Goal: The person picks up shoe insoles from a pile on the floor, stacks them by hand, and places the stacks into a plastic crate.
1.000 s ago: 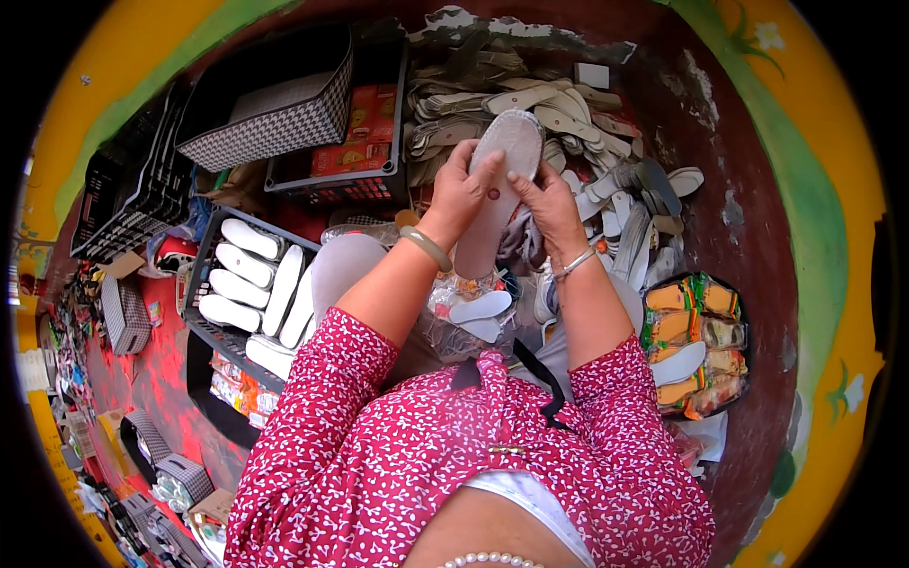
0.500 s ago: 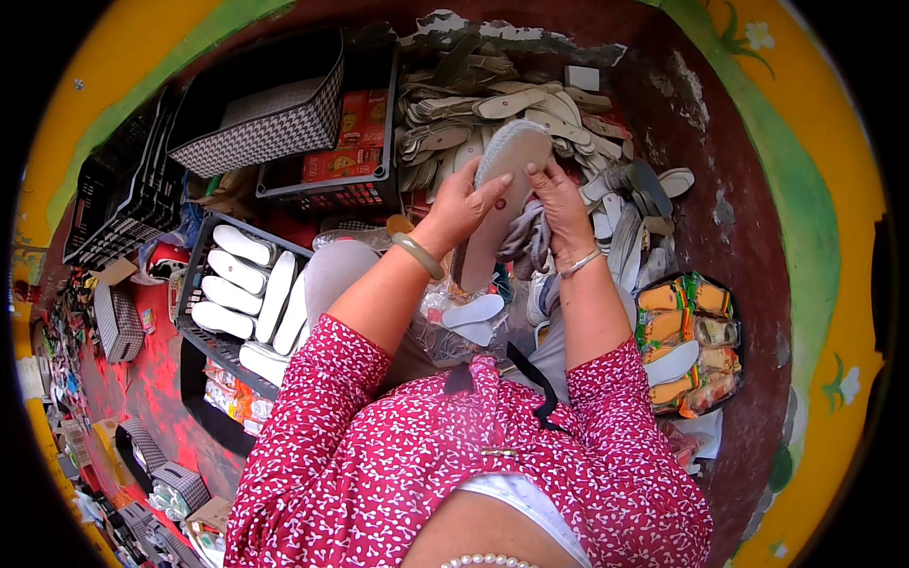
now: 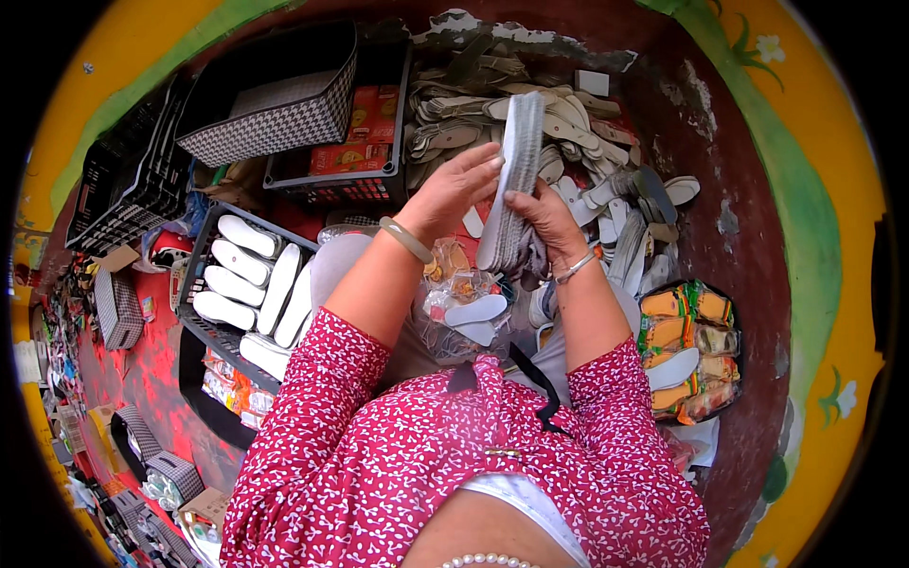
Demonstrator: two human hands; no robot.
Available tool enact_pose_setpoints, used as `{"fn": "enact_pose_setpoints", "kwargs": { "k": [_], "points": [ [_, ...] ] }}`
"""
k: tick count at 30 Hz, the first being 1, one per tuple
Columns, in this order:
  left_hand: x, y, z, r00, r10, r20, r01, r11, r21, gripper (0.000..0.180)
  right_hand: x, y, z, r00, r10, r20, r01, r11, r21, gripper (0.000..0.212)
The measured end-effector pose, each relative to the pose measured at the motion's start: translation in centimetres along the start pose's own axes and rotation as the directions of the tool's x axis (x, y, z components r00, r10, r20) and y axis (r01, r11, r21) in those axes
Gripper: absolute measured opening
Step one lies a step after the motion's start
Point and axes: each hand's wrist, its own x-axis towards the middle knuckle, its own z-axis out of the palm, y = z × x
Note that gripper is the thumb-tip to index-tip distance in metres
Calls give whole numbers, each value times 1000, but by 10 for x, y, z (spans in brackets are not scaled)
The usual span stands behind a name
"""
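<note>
Grey-edged insoles (image 3: 516,175) form a stack above the lap, grasped by the right hand (image 3: 549,218); the left hand (image 3: 453,192) is free, fingers extended just beside the stack's left edge. Leftward, a black crate (image 3: 222,342) holds white insoles (image 3: 246,263), four lined along its left edge. Near its lower edge, a dark tub (image 3: 193,390) contains packaged goods (image 3: 227,385). Farther out, another crate (image 3: 327,188) holds red boxes (image 3: 352,157), its left edge overlapped by a houndstooth basket (image 3: 270,137). Rightward, a black tray (image 3: 738,352) bears orange packets (image 3: 668,333), one pale insole (image 3: 673,369) atop them near its left edge.
</note>
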Motion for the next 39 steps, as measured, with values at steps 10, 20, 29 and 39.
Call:
{"fn": "enact_pose_setpoints", "kwargs": {
  "k": [10, 20, 29, 39],
  "points": [
    [0, 8, 5, 999, 6, 47, -24, 923, 384, 60, -7, -10, 5, 997, -62, 41, 61, 998, 19, 55],
    [-3, 16, 1, 998, 1, 69, -8, 995, 99, 39, -12, -13, 2, 998, 3, 68, -17, 979, 205, 59],
    [-8, 25, -1, 998, -56, -23, 52, 989, -135, 26, -33, -34, 13, 998, -52, 23, 42, 950, 309, 64],
    [-3, 8, 6, 994, 39, 105, -59, 979, 197, 37, -14, -22, 4, 994, -108, -8, 108, 994, -11, 54]
  ]
}}
